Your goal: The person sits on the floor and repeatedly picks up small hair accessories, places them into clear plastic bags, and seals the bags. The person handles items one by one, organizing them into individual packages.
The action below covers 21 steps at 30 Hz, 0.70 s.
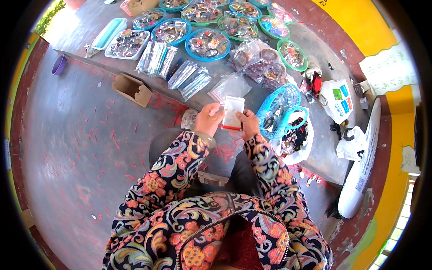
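Between my two hands is a small, clear, flat rectangular case (233,108) with a red lower edge; its contents do not show clearly. My right hand (249,123) pinches its right side between thumb and fingers. My left hand (209,119), fingers curled and a bangle at the wrist, grips its left edge. Just beyond lie clear plastic bags (230,87) on the raised ledge. To the right a blue plastic basket (282,96) stands tilted with small items inside, against a white sack (302,146) of dark mixed pieces.
Several round trays (208,57) of small goods line the ledge's far side. Nearer are bundles of wrapped sticks (191,80), a white bin (128,57) and bulging plastic bags (265,71). An open cardboard box (132,89) sits at the ledge's edge, left. Red scraps litter the floor (85,148).
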Each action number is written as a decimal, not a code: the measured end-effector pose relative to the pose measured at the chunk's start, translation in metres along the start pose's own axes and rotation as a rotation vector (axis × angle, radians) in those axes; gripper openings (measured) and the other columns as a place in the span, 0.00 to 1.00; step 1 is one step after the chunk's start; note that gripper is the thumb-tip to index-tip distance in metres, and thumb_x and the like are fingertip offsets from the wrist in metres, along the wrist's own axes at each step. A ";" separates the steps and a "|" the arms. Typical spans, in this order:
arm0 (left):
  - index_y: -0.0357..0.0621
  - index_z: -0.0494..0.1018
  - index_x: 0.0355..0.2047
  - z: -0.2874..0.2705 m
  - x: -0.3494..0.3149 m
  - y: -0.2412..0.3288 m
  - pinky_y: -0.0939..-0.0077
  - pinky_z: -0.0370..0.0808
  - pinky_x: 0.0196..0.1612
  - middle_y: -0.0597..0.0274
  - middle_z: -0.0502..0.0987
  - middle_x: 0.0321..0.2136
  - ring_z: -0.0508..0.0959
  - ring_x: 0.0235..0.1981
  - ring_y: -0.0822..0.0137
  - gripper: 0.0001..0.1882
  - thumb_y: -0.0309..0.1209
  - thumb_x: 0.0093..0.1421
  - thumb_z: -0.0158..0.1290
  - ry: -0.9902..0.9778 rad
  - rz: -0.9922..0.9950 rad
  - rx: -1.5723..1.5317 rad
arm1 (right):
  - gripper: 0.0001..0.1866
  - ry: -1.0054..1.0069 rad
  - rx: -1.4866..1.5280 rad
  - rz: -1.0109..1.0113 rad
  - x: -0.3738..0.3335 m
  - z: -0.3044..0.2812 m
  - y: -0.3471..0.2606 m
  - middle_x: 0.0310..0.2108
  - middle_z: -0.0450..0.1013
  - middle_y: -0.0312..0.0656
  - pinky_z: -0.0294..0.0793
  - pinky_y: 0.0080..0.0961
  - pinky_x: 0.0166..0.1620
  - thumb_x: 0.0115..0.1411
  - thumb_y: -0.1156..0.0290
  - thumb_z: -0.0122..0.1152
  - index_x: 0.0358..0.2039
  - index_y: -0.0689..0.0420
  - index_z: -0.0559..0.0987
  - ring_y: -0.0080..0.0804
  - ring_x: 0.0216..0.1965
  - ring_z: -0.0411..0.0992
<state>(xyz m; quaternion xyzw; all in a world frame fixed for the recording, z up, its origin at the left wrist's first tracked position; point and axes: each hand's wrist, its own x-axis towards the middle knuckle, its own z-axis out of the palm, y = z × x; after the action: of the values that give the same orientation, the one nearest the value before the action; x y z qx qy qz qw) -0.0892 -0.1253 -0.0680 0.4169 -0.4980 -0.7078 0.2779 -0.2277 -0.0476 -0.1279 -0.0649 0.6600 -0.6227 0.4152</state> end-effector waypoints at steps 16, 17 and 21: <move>0.34 0.65 0.42 0.018 -0.069 -0.007 0.71 0.72 0.36 0.56 0.73 0.33 0.74 0.32 0.66 0.15 0.27 0.55 0.47 -0.610 -0.297 -0.389 | 0.06 -0.054 -0.117 -0.300 -0.145 -0.034 -0.043 0.20 0.69 0.31 0.62 0.12 0.25 0.51 0.71 0.58 0.26 0.60 0.74 0.16 0.21 0.64; 0.33 0.65 0.42 0.018 -0.074 -0.010 0.71 0.72 0.36 0.56 0.73 0.33 0.75 0.32 0.66 0.15 0.27 0.55 0.47 -0.613 -0.291 -0.365 | 0.05 -0.023 -0.110 -0.282 -0.151 -0.035 -0.046 0.20 0.68 0.31 0.62 0.12 0.25 0.50 0.72 0.58 0.24 0.60 0.74 0.15 0.20 0.64; 0.34 0.66 0.42 0.014 -0.084 -0.021 0.71 0.72 0.37 0.54 0.73 0.34 0.75 0.33 0.64 0.15 0.26 0.54 0.48 -0.631 -0.426 -0.427 | 0.04 0.054 -0.275 -0.336 -0.149 -0.049 -0.036 0.18 0.68 0.31 0.62 0.12 0.25 0.49 0.74 0.58 0.23 0.61 0.74 0.15 0.20 0.64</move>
<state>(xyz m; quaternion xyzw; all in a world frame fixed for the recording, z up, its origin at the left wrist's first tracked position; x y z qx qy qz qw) -0.0594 -0.0435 -0.0592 0.2070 -0.3039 -0.9291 0.0396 -0.1777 0.0723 -0.0322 -0.2136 0.7295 -0.5887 0.2750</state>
